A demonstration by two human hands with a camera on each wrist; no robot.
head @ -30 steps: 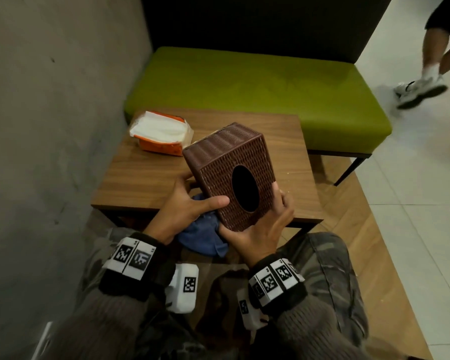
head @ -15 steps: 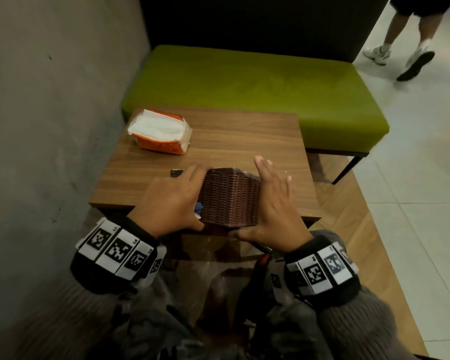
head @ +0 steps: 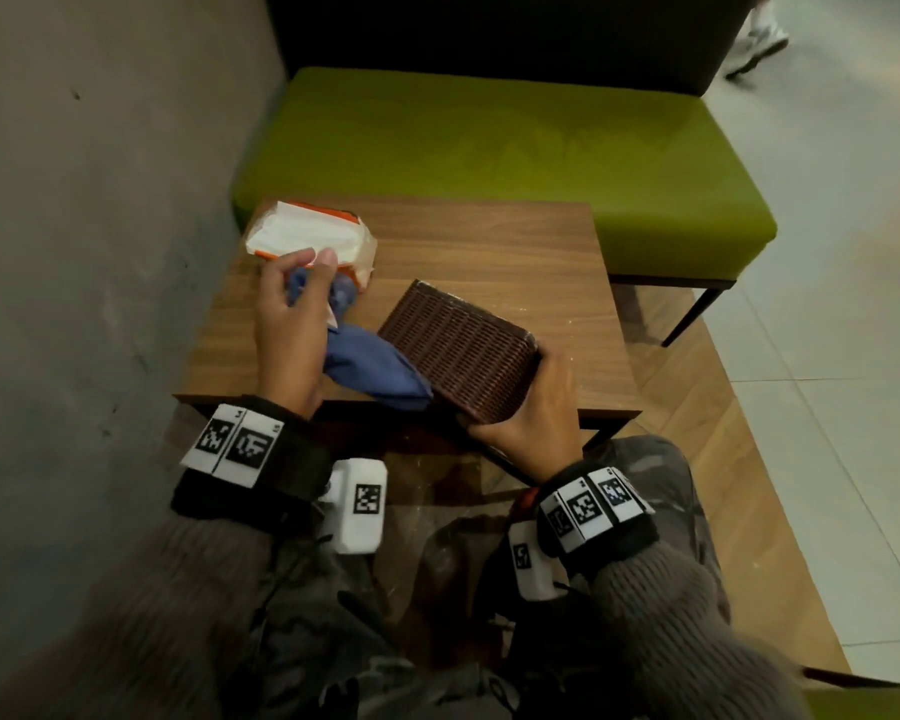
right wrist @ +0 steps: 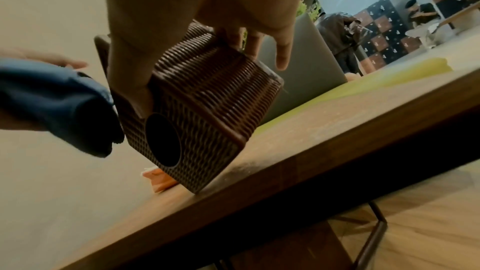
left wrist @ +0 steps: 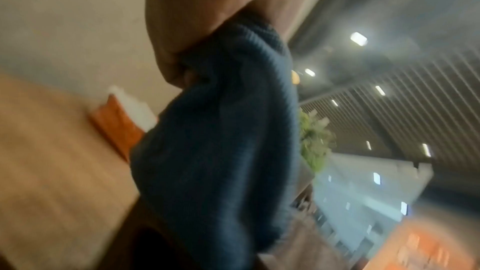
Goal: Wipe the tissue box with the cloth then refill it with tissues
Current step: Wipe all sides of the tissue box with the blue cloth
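Note:
The brown woven tissue box [head: 455, 350] lies tipped on the wooden table [head: 489, 252], one corner on the wood, its oval opening [right wrist: 162, 140] facing me. My right hand [head: 533, 407] grips its near right end, thumb on the opening face and fingers over the far side; the same box [right wrist: 207, 98] fills the right wrist view. My left hand [head: 294, 314] holds the blue cloth [head: 372, 358] bunched just left of the box, a fold hanging against the box's left edge. The left wrist view shows that cloth [left wrist: 218, 147] close up. The orange tissue pack [head: 313, 239] lies at the table's far left.
A green bench [head: 489, 158] stands behind the table with a grey wall [head: 100, 200] on the left. A passer-by's foot [head: 757, 44] crosses the tiled floor at the top right. My knees sit under the table's near edge.
The box has turned from end-on between both hands to lying tipped with a broad side up. My left hand left the box and lifted the cloth up to the left.

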